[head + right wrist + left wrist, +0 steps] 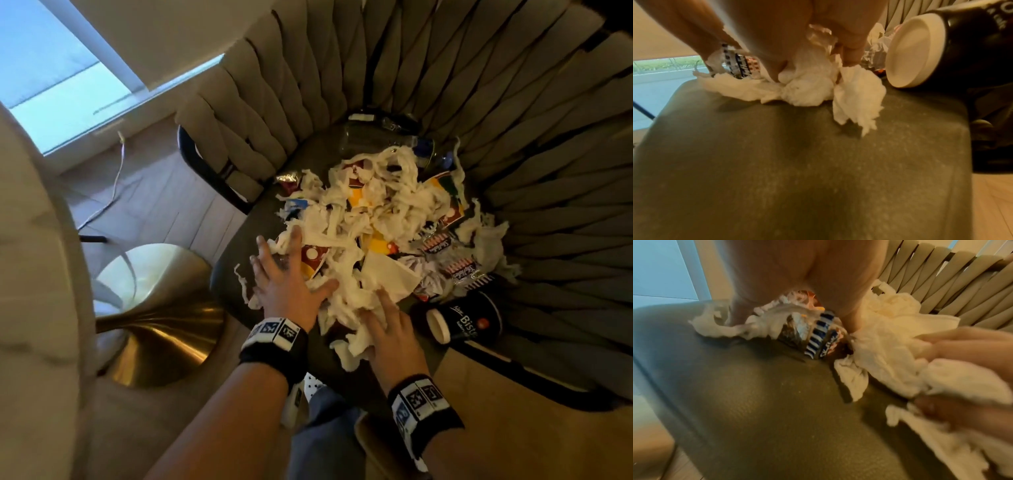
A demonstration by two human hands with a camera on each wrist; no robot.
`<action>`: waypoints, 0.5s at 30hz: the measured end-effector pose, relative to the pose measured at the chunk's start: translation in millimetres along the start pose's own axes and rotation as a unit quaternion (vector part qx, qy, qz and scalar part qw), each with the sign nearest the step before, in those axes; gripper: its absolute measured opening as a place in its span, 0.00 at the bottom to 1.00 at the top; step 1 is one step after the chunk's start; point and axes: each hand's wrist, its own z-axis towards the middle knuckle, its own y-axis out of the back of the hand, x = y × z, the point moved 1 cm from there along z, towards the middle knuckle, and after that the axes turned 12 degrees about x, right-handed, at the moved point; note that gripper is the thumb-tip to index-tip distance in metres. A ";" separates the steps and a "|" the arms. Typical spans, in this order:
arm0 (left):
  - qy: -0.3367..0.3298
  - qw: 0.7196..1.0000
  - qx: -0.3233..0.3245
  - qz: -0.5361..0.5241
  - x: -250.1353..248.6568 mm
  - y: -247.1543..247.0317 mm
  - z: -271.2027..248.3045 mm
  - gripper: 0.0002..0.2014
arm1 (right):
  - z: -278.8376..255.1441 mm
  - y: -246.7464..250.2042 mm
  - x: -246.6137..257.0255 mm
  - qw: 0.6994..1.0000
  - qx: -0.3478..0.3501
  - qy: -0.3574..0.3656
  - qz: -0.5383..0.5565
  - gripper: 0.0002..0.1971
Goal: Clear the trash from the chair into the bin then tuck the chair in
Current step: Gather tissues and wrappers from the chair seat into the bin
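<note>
Dim warm light falls on a dark padded chair seat (236, 246), seen from above with pale wood floor (164, 192) beyond it. Nearest the camera, two forearms wear black wristbands with printed marker squares (274, 334). Just past them, the right hand (394, 329) sits at the front edge of the trash pile, its fingers curled into a wad of white tissue (356, 301); the right wrist view shows the fingertips (852, 55) bunching that tissue (807, 87) against the seat (797, 162). The left hand (287, 284) lies flat on the pile's left side, fingers spread and straight over tissue and a red wrapper with white dots (313, 257). In the left wrist view the palm hides most of what lies under it, and only a blue-and-white striped wrapper (818, 337) pokes out; its lettering is too blurred to read.

Beside the right hand a black paper cup with a white lid (459, 320) lies on its side, its print partly cut off. Farther in, shredded tissue covers yellow and red packets, and striped wrappers (442, 245) sit to the right. At the back of the seat a clear plastic bottle (376, 137) is hard to make out in shadow. Woven grey straps form the chair back (445, 68). A gold pedestal base (157, 325) stands off to the left, and the bin is out of view.
</note>
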 end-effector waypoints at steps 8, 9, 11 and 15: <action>-0.016 0.998 -0.041 0.037 -5.8 -3.0 9.8 0.43 | 8.3 24.3 6.1 0.994 -0.085 0.039 0.053 0.42; -0.022 0.999 -0.038 0.012 -5.7 -1.4 10.3 0.41 | 9.0 28.8 7.4 0.993 -0.089 0.041 0.071 0.39; -0.041 0.998 -0.031 -0.043 -6.6 1.5 8.1 0.39 | 7.7 39.1 11.4 0.990 -0.096 0.045 0.097 0.29; -0.091 0.986 -0.052 -0.129 -11.6 7.4 -4.1 0.39 | 2.0 60.3 19.9 0.982 -0.143 0.045 0.117 0.16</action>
